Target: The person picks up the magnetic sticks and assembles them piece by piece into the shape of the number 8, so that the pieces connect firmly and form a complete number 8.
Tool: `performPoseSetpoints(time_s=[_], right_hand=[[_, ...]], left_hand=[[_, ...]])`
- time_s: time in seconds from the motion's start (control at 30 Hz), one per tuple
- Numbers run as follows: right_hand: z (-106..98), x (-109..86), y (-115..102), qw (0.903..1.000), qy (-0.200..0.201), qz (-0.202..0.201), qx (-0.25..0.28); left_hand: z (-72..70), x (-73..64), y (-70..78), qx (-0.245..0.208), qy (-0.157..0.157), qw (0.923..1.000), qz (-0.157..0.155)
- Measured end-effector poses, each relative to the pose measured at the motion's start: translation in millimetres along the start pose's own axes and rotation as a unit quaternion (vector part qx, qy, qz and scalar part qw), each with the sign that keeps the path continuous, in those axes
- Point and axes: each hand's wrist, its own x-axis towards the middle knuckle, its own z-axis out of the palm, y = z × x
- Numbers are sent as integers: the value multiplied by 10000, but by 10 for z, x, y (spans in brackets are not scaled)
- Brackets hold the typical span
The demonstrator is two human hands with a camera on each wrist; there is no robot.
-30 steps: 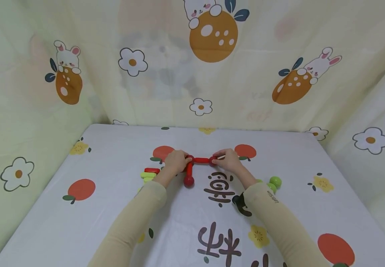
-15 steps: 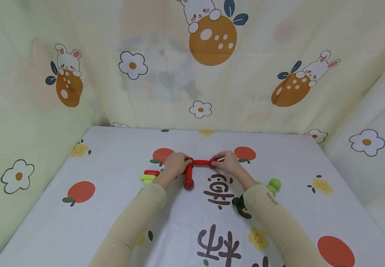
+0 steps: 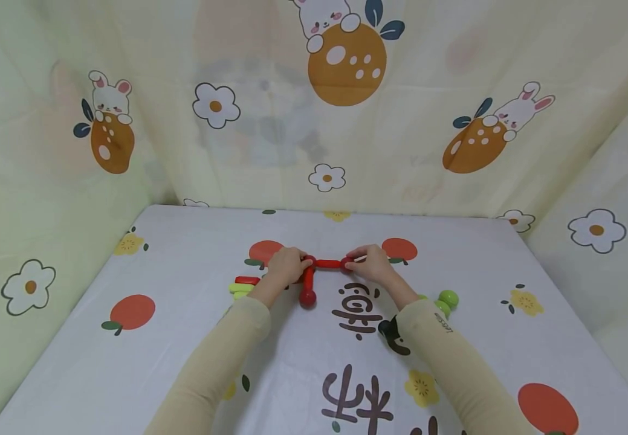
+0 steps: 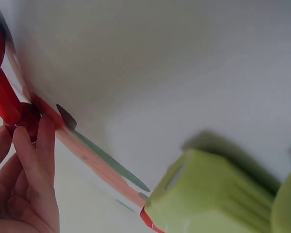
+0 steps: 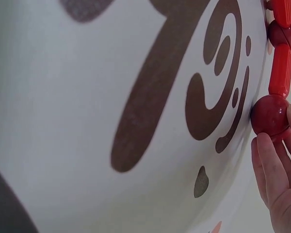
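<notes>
A red frame of balls and rods lies on the white patterned cloth near the far middle. My left hand (image 3: 286,266) pinches its corner ball (image 4: 30,121); in the head view the fingers partly hide that ball. One red rod (image 3: 328,264) runs right from the corner to another red ball (image 5: 270,115), gripped between the thumb and fingers of my right hand (image 3: 372,266). From the corner a second red rod (image 3: 307,280) points toward me, with a red ball (image 3: 307,298) on its near end.
Left of my left wrist lie a loose red rod (image 3: 247,280) and light green rods (image 3: 242,289), partly behind the sleeve. Green balls (image 3: 448,298) sit beside my right sleeve, which covers some of them. A patterned curtain (image 3: 270,139) stands behind the table.
The head view has tilted slightly, so everything sits a little lower in it. Both hands keep hold of the same red balls, with no clear movement of the frame.
</notes>
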Motion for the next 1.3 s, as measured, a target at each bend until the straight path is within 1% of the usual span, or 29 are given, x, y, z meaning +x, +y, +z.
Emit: performPoseSetpoints(time_s=[0.07,0.23,0.4,0.47,0.53,0.6,0.7,0.77,0.83,0.93,1.1,1.2,1.3], right_hand=[[-4,0,-3,10000,-17,26,3],[-7,-3,-12,10000,-35,78,44],[-10,-13,1,9999,-66,114,31],[-13,-17,5,9999,-66,137,45],[-15,-19,5,9999,-58,147,54],[-15,-21,-1,9999,-50,141,65],[-13,-23,-15,9999,-41,116,90],[-13,-26,-19,9999,-54,96,101],[-15,-31,-19,9999,-41,101,101],[-21,-40,-11,9999,-30,125,81],[-19,-46,-3,9999,-30,112,88],[-7,-39,-1,9999,-34,86,102],[5,-29,2,9999,-45,80,121]], left_hand=[[-21,0,-7,-109,-81,9999,21],[-75,-9,-36,-211,-270,9994,102],[-85,-14,-84,-340,-413,9984,187],[-95,-22,-100,-481,-468,9975,234],[-124,-35,-116,-613,-468,9965,327],[-176,-49,-150,-704,-421,9954,493],[-295,-67,-246,-731,-242,9939,792],[-385,-78,-332,-750,-132,9930,898],[-469,-93,-420,-774,-54,9925,947],[-569,-125,-532,-865,-21,9922,894],[-646,-210,-675,-810,35,9915,1018],[-656,-274,-747,-727,80,9907,1151],[-639,-332,-822,-700,25,9911,1128]])
